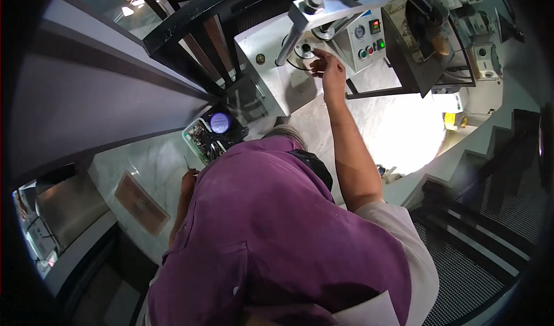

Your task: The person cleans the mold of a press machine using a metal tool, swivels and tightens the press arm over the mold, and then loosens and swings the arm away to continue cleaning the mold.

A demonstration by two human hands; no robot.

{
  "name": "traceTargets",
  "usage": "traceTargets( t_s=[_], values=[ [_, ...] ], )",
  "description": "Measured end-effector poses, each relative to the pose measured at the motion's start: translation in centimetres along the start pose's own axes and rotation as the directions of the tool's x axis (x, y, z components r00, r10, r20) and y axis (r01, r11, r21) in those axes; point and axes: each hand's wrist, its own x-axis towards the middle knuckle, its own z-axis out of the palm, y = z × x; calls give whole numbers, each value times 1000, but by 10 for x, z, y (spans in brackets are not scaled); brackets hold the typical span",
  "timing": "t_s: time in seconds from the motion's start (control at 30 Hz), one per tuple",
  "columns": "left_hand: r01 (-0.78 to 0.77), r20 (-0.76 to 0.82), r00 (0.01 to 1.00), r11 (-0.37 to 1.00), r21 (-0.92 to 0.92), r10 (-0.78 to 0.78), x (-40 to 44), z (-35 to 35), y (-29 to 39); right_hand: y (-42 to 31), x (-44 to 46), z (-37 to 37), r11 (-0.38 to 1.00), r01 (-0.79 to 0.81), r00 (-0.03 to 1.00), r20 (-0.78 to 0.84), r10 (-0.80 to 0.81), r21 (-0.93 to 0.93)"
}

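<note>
My right hand [329,67] reaches over the white bed of a benchtop press [262,40]. Its fingers are curled in, with the fingertips at the edge of a round metal die [304,50] that has a dark hole in its middle. Whatever lies between those fingertips is too small or hidden to make out. Low at my left side, my left hand [189,177] shows only in part beside my purple apron. A thin line stands up by its fingers, but I cannot tell what it is. Near that hand sits a tray [186,134] of small metal parts.
A purple-lidded round container [220,123] stands by the tray. The control box [360,40] carries a gauge, buttons and a red display. Metal bars [294,31] of the press rise beside my right hand. Black railings [196,14] and stairs [467,170] flank the space.
</note>
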Motion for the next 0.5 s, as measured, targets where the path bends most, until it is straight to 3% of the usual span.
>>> traceTargets(
  t_s=[0.03,0.07,0.13,0.2,0.23,0.27,0.33,0.37,0.43,0.47,0.5],
  values=[
    [-76,54,995,996,-37,78,44,2,-66,2,-2,1,998,-69,998,16,68,11],
    [-71,62,995,996,-50,74,42,6,-71,4,-3,1,990,-137,990,31,137,23],
    [246,145,969,841,-482,-200,36,10,-81,11,-1,4,992,-121,993,15,121,23],
    [196,123,980,833,-517,-155,33,12,-96,17,0,6,959,85,996,35,-79,-270],
    [135,91,991,827,-546,-101,33,13,-102,15,-1,8,814,182,982,70,-173,-551],
    [140,97,990,826,-547,-104,23,10,-90,15,0,8,811,180,983,69,-170,-556],
    [96,48,995,928,-359,-85,0,-2,-62,15,2,9,575,461,880,263,-396,-676],
    [100,49,995,928,-359,-89,-2,-4,-55,14,3,8,575,459,881,264,-392,-677],
    [154,16,987,914,-375,-160,-1,-10,-46,10,4,3,450,545,827,367,-425,-707],
    [157,18,987,914,-374,-162,0,-14,-43,9,3,-1,450,543,829,367,-422,-709],
    [226,29,971,863,-451,-239,3,-18,-39,6,2,-5,371,524,794,281,-540,-767]
  ],
)
